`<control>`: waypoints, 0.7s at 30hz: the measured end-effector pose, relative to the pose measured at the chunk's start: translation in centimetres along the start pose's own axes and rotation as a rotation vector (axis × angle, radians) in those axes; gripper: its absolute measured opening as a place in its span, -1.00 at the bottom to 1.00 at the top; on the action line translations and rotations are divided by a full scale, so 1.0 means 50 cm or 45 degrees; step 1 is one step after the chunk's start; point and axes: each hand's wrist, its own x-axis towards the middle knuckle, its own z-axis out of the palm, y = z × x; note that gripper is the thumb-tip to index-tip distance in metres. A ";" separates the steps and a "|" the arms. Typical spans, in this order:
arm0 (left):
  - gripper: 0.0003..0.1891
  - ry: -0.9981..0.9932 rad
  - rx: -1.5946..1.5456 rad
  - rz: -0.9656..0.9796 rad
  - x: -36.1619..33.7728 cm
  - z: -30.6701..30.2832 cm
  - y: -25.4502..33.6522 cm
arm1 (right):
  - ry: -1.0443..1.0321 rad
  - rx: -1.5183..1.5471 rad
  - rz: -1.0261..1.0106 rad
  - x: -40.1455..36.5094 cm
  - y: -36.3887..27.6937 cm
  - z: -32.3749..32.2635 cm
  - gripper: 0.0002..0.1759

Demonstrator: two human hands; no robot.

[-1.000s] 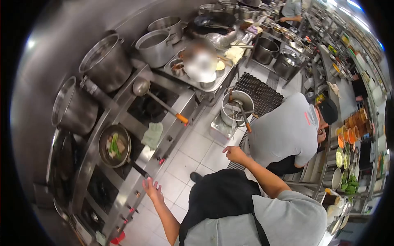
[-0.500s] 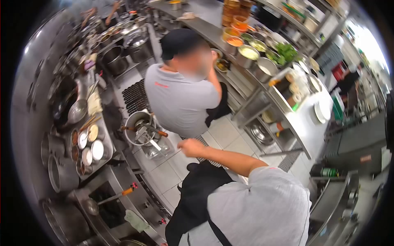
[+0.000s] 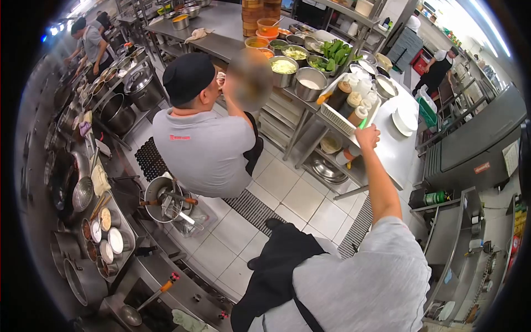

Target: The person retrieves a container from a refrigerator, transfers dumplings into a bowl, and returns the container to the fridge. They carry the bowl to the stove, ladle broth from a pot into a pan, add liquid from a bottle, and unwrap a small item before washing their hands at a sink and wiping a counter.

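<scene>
My right hand (image 3: 367,136) is stretched out over the metal counter (image 3: 381,160), at the near corner of a white basket (image 3: 338,119). Its fingers are curled in, right beside a bright green piece (image 3: 363,123) at the basket's edge. Whatever lies inside the fingers is hidden. Squeeze bottles (image 3: 354,99) with brown and pale contents stand in the basket. A stack of white plates (image 3: 405,120) sits to the right of the hand. My left hand is out of view.
A co-worker (image 3: 202,144) in a grey shirt stands ahead at the counter. A pot of utensils (image 3: 160,199) is on the left, near a seasoning tray (image 3: 119,243) and a ladle (image 3: 131,314). Vegetable containers (image 3: 284,65) line the counter. Other people work farther back.
My right hand has swung from over the floor, behind the co-worker, rightward to the basket corner. The camera view has turned right, and the co-worker appears farther left.
</scene>
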 end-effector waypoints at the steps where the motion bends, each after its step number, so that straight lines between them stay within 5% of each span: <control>1: -0.66 0.017 -0.004 0.002 -0.009 -0.002 -0.007 | -0.141 -0.094 0.084 0.040 -0.002 0.002 -0.25; 7: -0.67 0.165 -0.092 0.009 -0.066 -0.058 -0.083 | -0.511 -0.366 -0.006 0.204 0.019 0.112 -0.04; 11: -0.68 0.238 -0.273 0.035 -0.087 -0.181 -0.184 | -0.700 -0.692 -0.271 0.315 0.097 0.216 -0.14; 13: -0.68 0.131 -0.441 -0.017 -0.079 -0.240 -0.223 | -0.635 -0.928 -0.575 0.429 0.200 0.331 -0.28; 14: -0.68 -0.030 -0.633 -0.141 -0.075 -0.274 -0.220 | -0.288 -0.875 -0.583 0.343 0.145 0.260 -0.31; 16: -0.48 0.328 -0.580 0.192 -0.190 -0.206 -0.361 | -0.274 -0.999 -0.940 0.333 0.122 0.214 -0.34; 18: -0.36 0.408 -0.569 0.108 -0.258 -0.132 -0.371 | -0.391 -1.059 -1.304 0.398 0.142 0.253 -0.30; 19: -0.22 0.406 -0.487 0.007 -0.282 -0.120 -0.398 | -0.548 -0.788 -1.072 0.402 0.141 0.270 -0.28; 21: -0.26 0.487 -0.486 -0.011 -0.273 -0.112 -0.451 | -0.570 -0.675 -1.069 0.320 0.082 0.254 -0.31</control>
